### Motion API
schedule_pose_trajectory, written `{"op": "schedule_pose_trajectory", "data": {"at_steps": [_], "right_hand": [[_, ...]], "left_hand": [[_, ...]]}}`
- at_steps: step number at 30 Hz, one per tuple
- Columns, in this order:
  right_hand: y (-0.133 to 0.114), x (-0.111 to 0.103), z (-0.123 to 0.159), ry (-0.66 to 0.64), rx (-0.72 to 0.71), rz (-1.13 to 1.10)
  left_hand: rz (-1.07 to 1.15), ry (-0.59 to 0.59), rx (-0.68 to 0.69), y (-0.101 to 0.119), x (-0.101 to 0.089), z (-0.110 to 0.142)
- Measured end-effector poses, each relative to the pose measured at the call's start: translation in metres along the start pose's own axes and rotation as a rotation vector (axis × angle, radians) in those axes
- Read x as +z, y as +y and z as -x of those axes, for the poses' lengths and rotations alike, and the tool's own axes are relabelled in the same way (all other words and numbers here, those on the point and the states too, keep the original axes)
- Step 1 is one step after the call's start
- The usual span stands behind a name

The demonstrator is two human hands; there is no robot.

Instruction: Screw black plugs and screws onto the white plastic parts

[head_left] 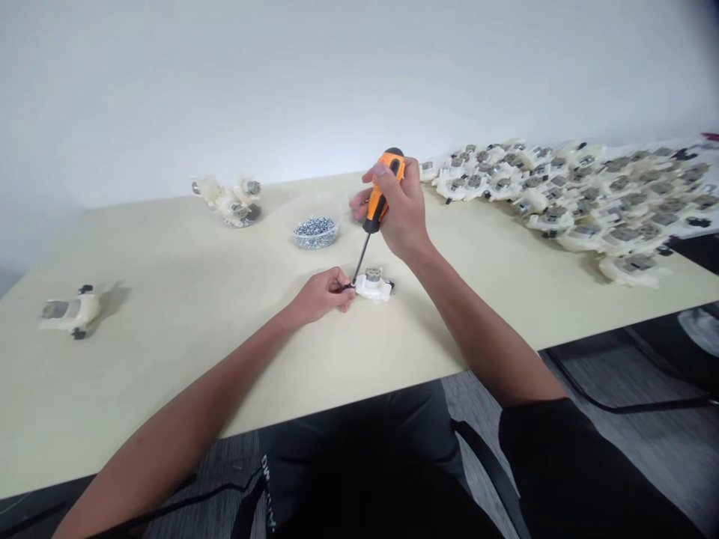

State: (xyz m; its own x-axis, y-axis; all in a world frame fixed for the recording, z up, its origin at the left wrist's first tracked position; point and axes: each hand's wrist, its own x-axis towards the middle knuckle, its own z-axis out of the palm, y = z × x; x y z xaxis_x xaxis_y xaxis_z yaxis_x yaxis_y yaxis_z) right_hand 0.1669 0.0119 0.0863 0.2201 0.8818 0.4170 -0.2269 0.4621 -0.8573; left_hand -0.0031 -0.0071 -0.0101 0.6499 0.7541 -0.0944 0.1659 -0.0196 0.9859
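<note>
Housing: white plastic housing (374, 287) w/ metal motor-like top, flat on worktop (168, 314), mid-table, near the person.
L hand: L hand (321, 295) closed, fingers (342, 289) curled against housing's left side, steadying it.
R hand: R hand (400, 212) closed round orange-and-black handle of screwdriver (377, 193), thumb on top, held upright-ish, tilted down to the left.
Shaft: thin black shaft (360, 258) runs down to housing's left edge, right by L fingers; tip hidden, so contact w/ a screw can't be told.
Risk 1: tip slips off screw head under pressure - likely from the tilt - could jab L fingers, that close.
Risk 2: housing skids or rocks if L grip eases - only fingers hold it.
Nearby: clear glass bowl of small screws (315, 233) just past the hands - an elbow or knock could spill it.
Further out: loose group of similar units (228, 201) at back, single unit (70, 313) far left, big crowd of units (584, 202) right, close to worktop edge - a bump may send some off.
</note>
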Motion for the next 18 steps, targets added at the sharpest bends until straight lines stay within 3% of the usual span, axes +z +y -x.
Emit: {"op": "schedule_pose_trajectory", "data": {"at_steps": [5,13,18], "right_hand": [[-0.010,0.006,0.005,-0.102,0.052,-0.018],[-0.006,0.003,0.001,-0.033,0.021,-0.005],[-0.012,0.001,0.001,-0.105,0.061,-0.060]], "left_hand": [[-0.010,0.014,0.001,0.000,0.001,0.000],[-0.061,0.018,-0.005,-0.002,-0.001,0.000],[-0.016,0.017,-0.005,-0.003,-0.001,-0.001]]}}
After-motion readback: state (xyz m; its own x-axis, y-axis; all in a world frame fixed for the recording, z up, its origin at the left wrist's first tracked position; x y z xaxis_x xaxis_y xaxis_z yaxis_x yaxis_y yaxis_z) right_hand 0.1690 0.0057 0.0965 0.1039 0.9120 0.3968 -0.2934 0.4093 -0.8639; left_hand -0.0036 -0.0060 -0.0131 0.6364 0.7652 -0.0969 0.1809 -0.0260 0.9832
